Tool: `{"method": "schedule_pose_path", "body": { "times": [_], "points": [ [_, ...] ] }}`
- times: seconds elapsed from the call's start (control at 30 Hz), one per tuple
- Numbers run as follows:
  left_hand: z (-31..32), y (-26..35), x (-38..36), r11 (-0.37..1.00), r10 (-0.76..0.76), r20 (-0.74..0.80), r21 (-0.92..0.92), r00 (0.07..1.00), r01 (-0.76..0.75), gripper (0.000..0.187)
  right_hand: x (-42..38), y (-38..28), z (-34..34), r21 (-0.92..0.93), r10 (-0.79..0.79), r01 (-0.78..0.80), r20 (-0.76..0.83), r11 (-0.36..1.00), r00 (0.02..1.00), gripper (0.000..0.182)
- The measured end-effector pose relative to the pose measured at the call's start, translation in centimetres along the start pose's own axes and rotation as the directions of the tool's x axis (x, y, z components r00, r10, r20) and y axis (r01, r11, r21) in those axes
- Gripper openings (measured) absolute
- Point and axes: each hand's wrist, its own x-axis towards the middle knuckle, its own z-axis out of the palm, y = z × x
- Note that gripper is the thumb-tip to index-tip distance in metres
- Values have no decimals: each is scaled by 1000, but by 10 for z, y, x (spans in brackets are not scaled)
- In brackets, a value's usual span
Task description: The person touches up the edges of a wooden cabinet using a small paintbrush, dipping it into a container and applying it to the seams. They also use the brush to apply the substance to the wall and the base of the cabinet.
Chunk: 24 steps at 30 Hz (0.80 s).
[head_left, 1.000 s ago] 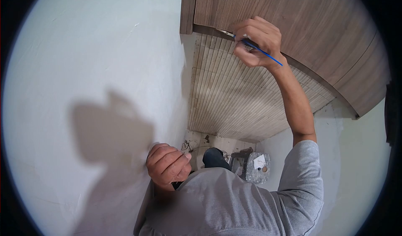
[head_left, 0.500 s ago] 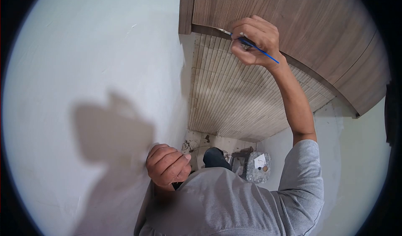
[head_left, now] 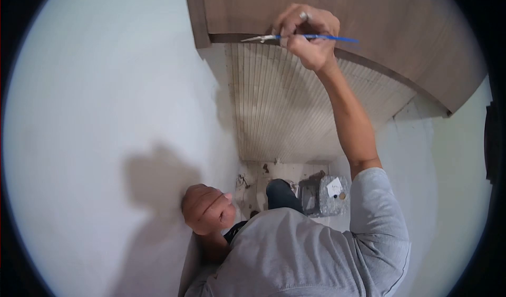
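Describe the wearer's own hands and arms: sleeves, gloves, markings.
Both the left hand and right hand are ungloved. The right sleeve is plain light grey and short, ending near the elbow; that forearm and wrist are bare. A small pale spot shows on a right finger; ring or smear, can't tell. Left sleeve's end isn't clear.

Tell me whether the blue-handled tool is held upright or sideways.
Sideways: the blue-handled tool runs across the picture through the right hand, its pale tip toward the white wall.
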Motion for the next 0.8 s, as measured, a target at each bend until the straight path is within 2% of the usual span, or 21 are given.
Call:
{"method": "schedule_pose_path", "body": {
  "times": [0.13,0.23,0.3,0.33,0.37,0.43,0.5,0.53,0.6,0.67,0.73,0.8],
  "points": [
    [-3,1,2,999,-24,24,-22,999,25,11,-18,-3,4,215,146,-136,-33,967,989,8],
    [-3,-1,5,1000,-8,52,3,999,8,16,-69,-4,16,232,300,-295,13,927,954,3],
    [-4,-3,5,1000,-2,79,6,997,2,21,-116,-9,26,216,321,-344,135,914,937,3],
    [-6,-5,3,1000,-7,95,-4,995,7,24,-146,-12,30,194,404,-436,182,879,896,3],
    [-7,-6,-1,1000,-17,115,-19,993,19,26,-179,-17,33,168,492,-531,226,830,841,3],
    [-7,-3,-2,1000,-22,108,16,994,20,27,-244,-32,40,191,762,-790,211,582,612,4],
    [-12,-6,-4,1000,-16,149,17,989,14,26,-318,-46,37,150,904,-914,151,378,399,7],
    [-15,-10,-6,1000,-4,188,13,982,2,26,-356,-60,30,123,936,-935,78,333,344,8],
    [-10,-15,-4,994,69,183,69,981,-82,26,-435,-91,19,87,972,-969,-61,230,225,10],
    [-6,-19,-2,978,120,202,146,972,-151,19,-519,-136,8,12,968,-996,-236,87,82,14],
    [-3,-19,0,952,118,229,251,966,-176,12,-579,-196,-4,-46,911,-998,-411,-37,-15,15],
    [-1,-16,1,917,93,258,354,962,-183,9,-651,-250,-10,40,814,-976,-545,-213,-200,16]
  ]
}}
